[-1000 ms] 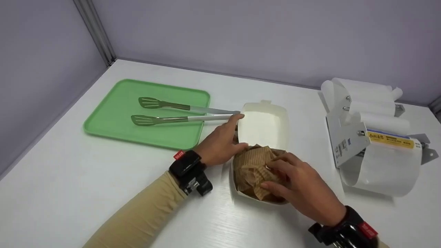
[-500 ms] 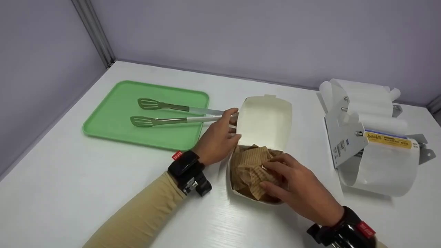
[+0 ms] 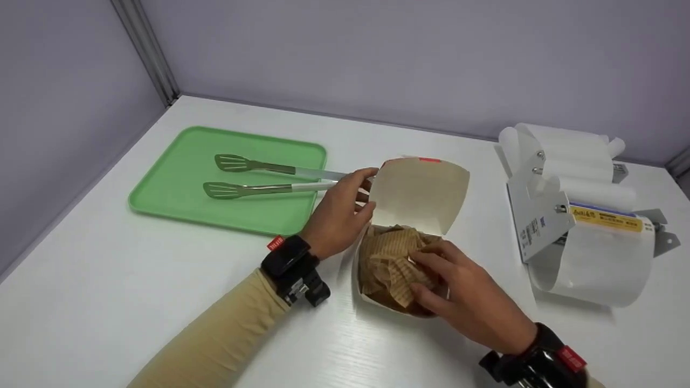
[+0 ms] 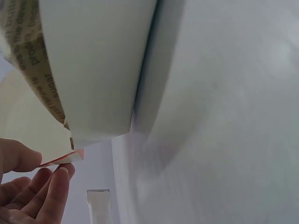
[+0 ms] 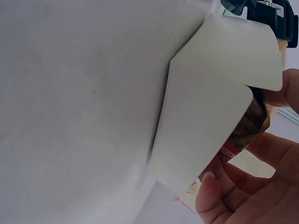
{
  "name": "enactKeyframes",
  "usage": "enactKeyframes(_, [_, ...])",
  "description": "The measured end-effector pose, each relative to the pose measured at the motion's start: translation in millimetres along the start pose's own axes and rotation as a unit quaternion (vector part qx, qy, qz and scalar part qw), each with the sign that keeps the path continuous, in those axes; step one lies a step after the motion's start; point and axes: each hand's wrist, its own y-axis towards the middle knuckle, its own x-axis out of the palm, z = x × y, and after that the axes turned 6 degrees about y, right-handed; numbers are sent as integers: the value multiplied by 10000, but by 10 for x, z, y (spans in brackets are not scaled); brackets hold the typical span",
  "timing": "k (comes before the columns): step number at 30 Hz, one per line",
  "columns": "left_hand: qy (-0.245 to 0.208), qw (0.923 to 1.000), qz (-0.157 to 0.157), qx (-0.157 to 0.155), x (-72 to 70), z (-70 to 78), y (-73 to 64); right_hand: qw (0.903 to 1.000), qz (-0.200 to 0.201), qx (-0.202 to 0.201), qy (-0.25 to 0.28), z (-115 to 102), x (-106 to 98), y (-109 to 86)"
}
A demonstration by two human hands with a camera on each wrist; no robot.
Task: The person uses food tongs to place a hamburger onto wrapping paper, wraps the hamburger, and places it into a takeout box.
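A white clamshell box [image 5: 201, 116] stands on the table with its lid [image 3: 423, 194] raised at the back. Inside lies a bundle [image 3: 393, 256] in crumpled brown printed paper; what it wraps is hidden. My left hand [image 3: 339, 215] is at the lid's left side. The left wrist view has its thumb and fingers pinching the lid's red-marked edge. My right hand [image 3: 474, 296] reaches over the box's right side, thumb and bent fingers holding the paper bundle. From the right wrist, a bit of red shows on the wrapping between the box wall and the fingers.
A green tray [image 3: 172, 194] is at left, with slotted-head tongs [image 3: 269, 188] lying across it, handles reaching behind my left hand. On the right stands a metal rack [image 3: 531, 226] with several white rolls [image 3: 604, 275]. Purple-grey walls [image 3: 377, 64] border the white table [image 3: 242, 334].
The lid has swung up from lying back and now tilts toward the box, pinched by my left hand, which has shifted slightly left. My right hand has stayed almost still on the bundle.
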Motion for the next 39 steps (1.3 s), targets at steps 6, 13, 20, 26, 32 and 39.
enactKeyframes(6, [81,9997,149,202,-13,8,-34,9997,-128,110,155,28,4,6])
enactKeyframes(13, [258,9984,268,437,-56,-13,-116,9992,-66,181,342,50,5,8])
enactKeyframes(20, [334,9975,346,516,-76,-44,-157,9968,466,-115,639,91,18,10])
enactKeyframes(26, [341,9975,379,494,-87,-31,-157,9921,858,-393,832,126,18,14])
enactKeyframes(32, [350,9980,323,405,-82,-22,-157,9867,1151,-151,1139,129,-11,21])
enactKeyframes(39, [198,9981,190,546,-97,-41,-187,9859,1128,732,994,119,-48,24])
